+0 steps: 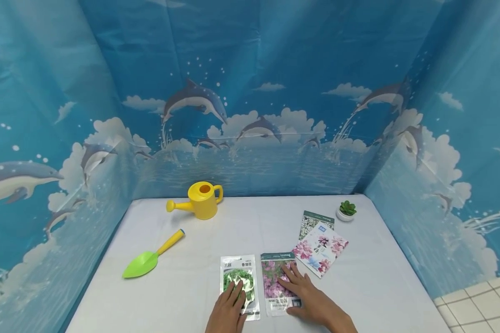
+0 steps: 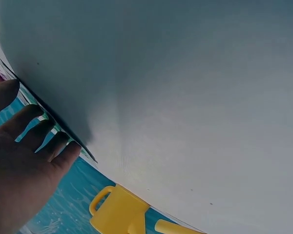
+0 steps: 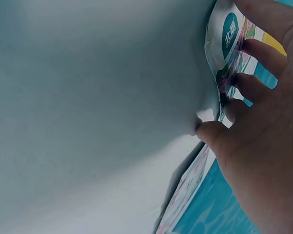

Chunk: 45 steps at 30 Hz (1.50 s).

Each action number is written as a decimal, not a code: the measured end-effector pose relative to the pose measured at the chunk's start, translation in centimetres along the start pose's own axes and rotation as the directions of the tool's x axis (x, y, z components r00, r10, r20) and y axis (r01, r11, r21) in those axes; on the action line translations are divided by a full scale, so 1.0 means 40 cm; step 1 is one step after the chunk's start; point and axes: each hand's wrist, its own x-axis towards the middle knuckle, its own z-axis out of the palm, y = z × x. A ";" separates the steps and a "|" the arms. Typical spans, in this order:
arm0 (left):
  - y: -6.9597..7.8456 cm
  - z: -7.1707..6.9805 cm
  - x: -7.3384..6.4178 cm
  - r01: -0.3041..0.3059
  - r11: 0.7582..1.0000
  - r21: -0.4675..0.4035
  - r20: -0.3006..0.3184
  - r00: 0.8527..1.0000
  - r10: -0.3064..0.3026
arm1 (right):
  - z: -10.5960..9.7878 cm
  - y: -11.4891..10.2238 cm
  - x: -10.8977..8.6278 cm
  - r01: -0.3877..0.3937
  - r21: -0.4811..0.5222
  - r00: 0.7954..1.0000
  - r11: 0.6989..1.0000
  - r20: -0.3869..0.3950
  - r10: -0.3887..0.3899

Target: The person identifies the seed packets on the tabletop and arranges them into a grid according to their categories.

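Two seed packets lie side by side at the table's near edge. My left hand (image 1: pixel 228 306) rests fairly straight fingers on the lower half of the white packet (image 1: pixel 250 281) with green leaves pictured. On the pink-flower packet (image 1: pixel 271 277), my right hand (image 1: pixel 312 299) spreads its fingers, with the thumb near the lower right corner. In the right wrist view that packet (image 3: pixel 219 34) bulges slightly, fingertips on its face. The left wrist view shows the left hand (image 2: pixel 31 161) with fingertips along its packet's edge. Neither hand curls round a packet.
Behind the right hand, a white packet with pink blossoms (image 1: pixel 321 249) overlaps a green-topped packet (image 1: pixel 310 224). A small potted succulent (image 1: pixel 347 210) stands back right. A yellow watering can (image 1: pixel 204 203) and a green trowel (image 1: pixel 143 263) are left. Dolphin-print curtains (image 1: pixel 254 157) surround the white table (image 1: pixel 183 296).
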 end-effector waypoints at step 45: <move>-0.003 0.004 0.021 -0.034 0.999 0.016 -0.078 0.996 0.036 | 0.009 0.011 -0.015 0.090 0.076 0.996 0.993 0.002 -0.090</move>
